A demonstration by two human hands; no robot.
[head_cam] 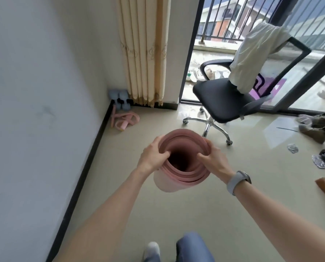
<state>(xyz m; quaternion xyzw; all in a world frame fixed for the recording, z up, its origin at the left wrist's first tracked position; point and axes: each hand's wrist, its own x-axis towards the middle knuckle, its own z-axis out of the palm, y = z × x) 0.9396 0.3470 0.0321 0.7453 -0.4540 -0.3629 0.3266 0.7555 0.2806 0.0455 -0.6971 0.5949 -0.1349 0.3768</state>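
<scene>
A rolled pink mat (180, 178) stands upright in front of me, seen from above so its open end and dark hollow core face the camera. My left hand (154, 154) grips the roll's left rim, thumb hooked inside and fingers outside. My right hand (212, 157) grips the right rim the same way; a grey watch sits on that wrist. The mat's lower end is hidden below the roll.
A black office chair (222, 103) with a pale garment draped on its back stands ahead right. Blue dumbbells (120, 100) and a pink strap (123, 120) lie in the corner by the curtain. The white wall runs along the left; clutter (317, 129) lies at the right.
</scene>
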